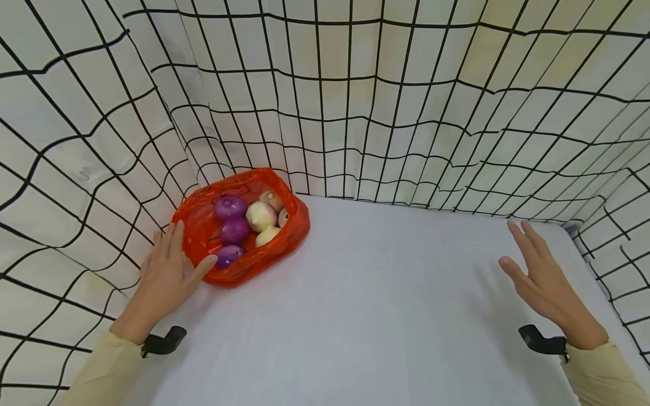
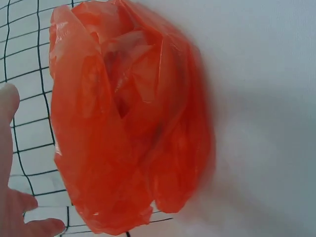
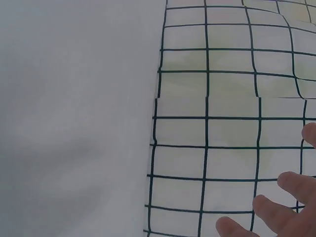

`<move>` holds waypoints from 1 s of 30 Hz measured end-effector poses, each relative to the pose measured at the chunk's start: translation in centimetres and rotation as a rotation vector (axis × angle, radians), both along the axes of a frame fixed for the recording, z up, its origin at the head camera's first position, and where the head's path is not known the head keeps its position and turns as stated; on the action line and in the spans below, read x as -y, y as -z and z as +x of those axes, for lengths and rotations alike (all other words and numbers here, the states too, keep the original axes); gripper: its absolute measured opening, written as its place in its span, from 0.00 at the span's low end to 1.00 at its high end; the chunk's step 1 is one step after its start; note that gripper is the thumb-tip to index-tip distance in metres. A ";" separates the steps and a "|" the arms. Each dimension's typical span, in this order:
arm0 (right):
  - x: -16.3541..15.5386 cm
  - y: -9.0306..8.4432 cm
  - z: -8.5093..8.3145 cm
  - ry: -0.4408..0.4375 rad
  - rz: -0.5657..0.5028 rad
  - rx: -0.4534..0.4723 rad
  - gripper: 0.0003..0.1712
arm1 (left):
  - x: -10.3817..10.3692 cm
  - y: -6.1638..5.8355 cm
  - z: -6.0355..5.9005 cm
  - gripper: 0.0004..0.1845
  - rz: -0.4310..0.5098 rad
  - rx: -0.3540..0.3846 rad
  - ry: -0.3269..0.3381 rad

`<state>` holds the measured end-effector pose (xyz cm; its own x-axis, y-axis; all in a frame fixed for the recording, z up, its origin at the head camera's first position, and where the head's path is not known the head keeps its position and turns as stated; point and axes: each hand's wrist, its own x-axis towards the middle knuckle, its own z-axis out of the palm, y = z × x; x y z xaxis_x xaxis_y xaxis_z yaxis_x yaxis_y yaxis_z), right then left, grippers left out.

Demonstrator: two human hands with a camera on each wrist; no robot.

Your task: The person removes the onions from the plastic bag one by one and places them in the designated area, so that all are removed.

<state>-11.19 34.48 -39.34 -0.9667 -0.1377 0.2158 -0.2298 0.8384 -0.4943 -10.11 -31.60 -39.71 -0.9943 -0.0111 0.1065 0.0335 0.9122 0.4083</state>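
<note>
An orange-red plastic bag (image 1: 274, 254) stands with its mouth wide on the white table, at the left against the back. Inside it, purple onions (image 1: 235, 231) lie on the left and pale, whitish onions (image 1: 261, 216) on the right. My left hand (image 1: 165, 276) is at the bag's near left side, fingers extended; whether it touches the plastic I cannot tell. In the left wrist view the bag (image 2: 128, 128) fills the middle and hides its contents. Far to the right, my right hand (image 1: 545, 282) hovers over the table with straight fingers, holding nothing.
White walls with a black grid (image 1: 335, 96) enclose the table (image 1: 365, 304) at the back, left and right. Each wrist wears a black camera mount, the left one (image 1: 165, 341) and the right one (image 1: 540, 340).
</note>
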 end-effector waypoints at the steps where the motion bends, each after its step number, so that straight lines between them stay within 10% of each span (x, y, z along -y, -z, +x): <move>1: 0.4 0.0 -0.3 -0.011 -0.022 -0.002 0.44 | 0.2 0.2 0.0 0.56 0.032 0.001 -0.006; 10: 3.6 0.2 -3.0 -0.081 -0.175 0.056 0.41 | 0.5 1.2 -0.9 0.53 0.300 -0.030 -0.004; 18: 6.6 0.9 -5.2 -0.170 -0.272 0.106 0.38 | 0.7 1.1 -1.4 0.54 0.677 0.209 -0.173; 30: 13.0 2.3 -8.4 -0.253 -0.458 0.257 0.35 | 2.3 1.9 -1.9 0.57 0.979 0.319 -0.232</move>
<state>-19.62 21.50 -41.64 -0.9451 -0.3192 0.0707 -0.2200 0.4608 -0.8598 -11.97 -33.86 -41.60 -0.9372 -0.1441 -0.3176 -0.3379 0.1499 0.9292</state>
